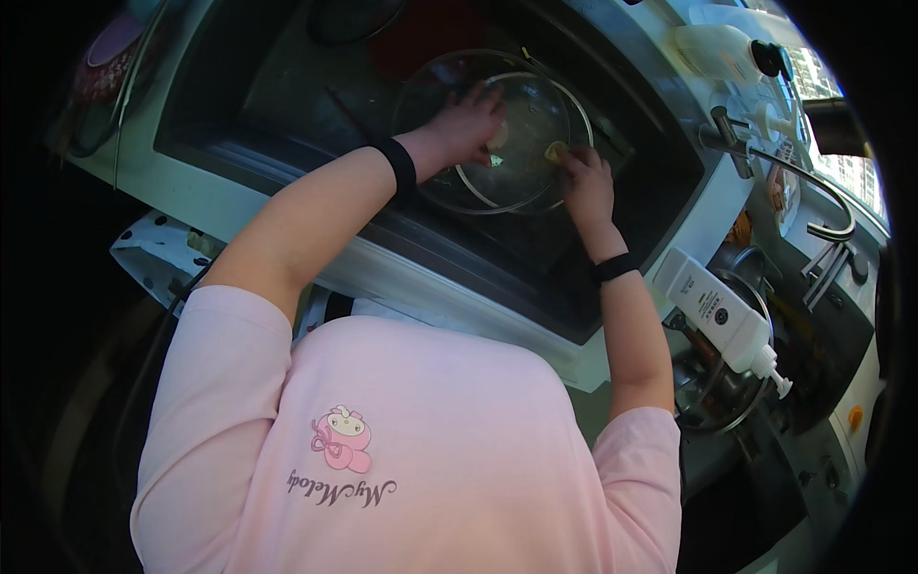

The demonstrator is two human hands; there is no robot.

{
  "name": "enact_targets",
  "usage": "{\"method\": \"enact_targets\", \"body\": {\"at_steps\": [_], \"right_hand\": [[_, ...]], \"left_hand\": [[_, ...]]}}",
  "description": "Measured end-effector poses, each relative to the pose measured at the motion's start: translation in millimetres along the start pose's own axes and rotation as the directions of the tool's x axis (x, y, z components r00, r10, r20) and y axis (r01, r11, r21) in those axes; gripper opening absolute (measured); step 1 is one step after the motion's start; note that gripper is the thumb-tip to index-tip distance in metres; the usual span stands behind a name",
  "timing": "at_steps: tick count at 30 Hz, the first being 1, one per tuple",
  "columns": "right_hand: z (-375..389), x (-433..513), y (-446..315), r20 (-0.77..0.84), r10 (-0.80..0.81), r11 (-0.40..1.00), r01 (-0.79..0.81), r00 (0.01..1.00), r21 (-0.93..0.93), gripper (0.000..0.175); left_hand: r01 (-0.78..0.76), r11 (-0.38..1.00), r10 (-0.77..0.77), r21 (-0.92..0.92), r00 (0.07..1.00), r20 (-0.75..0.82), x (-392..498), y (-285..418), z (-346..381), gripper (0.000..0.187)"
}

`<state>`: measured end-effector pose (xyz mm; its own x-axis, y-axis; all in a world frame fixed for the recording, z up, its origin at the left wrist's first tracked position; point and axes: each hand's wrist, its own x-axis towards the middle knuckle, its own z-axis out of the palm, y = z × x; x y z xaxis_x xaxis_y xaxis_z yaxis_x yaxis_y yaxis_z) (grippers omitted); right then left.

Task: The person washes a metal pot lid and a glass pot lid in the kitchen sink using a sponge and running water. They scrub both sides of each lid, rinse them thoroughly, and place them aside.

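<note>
Over a dark kitchen sink (459, 251), a round clear glass lid (527, 129) lies tilted in the basin, its rim overlapping another pale ring-shaped rim below. My left hand (473, 125) rests on the left part of the glass with its fingers spread; what lies under the palm is hidden. My right hand (589, 176) is at the right edge of the glass and pinches a small yellowish sponge or pad (554, 152) against it. Each wrist wears a black band.
Right of the sink stand a curved metal faucet (835, 229), a white pump bottle (717, 312), a pale bottle with a dark pump (717, 54) and metal pots (706, 391). A red item (430, 36) lies deeper in the sink. A patterned bowl (107, 64) is at the upper left.
</note>
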<state>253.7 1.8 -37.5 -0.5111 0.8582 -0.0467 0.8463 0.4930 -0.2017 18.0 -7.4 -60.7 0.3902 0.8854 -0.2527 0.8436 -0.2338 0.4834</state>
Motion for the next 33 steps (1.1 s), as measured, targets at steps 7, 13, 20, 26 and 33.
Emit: {"method": "enact_targets", "body": {"at_steps": [7, 13, 20, 26, 33], "right_hand": [[12.3, 19.5, 15.4, 0.696, 0.511, -0.188, -0.725, 0.503, 0.662, 0.035], [12.4, 28.3, 13.4, 0.827, 0.228, -0.33, -0.759, 0.513, 0.562, 0.033], [-29.7, 26.8, -2.7, 0.715, 0.155, -0.385, -0.625, 0.681, 0.679, 0.026], [-94.5, 20.9, -17.3, 0.557, 0.208, -0.316, -0.484, 0.804, 0.816, 0.021], [-140.2, 10.5, -38.2, 0.432, 0.299, -0.298, -0.347, 0.851, 0.89, 0.016]], "left_hand": [[-0.191, 0.982, 0.191, 0.012, 0.982, 0.007, -0.8, -10.7, -10.4, 0.054], [-0.275, 0.961, 0.271, -0.031, 0.959, -0.085, 2.4, -24.0, -15.0, 0.04], [-0.177, 0.928, 0.127, -0.326, 0.977, -0.171, -20.6, -26.3, -58.2, 0.035], [-0.317, 0.907, 0.224, -0.276, 0.92, -0.321, -37.3, 4.9, -105.9, 0.031], [-0.346, 0.929, 0.301, -0.129, 0.912, -0.278, -42.5, 28.8, -114.8, 0.022]]}}
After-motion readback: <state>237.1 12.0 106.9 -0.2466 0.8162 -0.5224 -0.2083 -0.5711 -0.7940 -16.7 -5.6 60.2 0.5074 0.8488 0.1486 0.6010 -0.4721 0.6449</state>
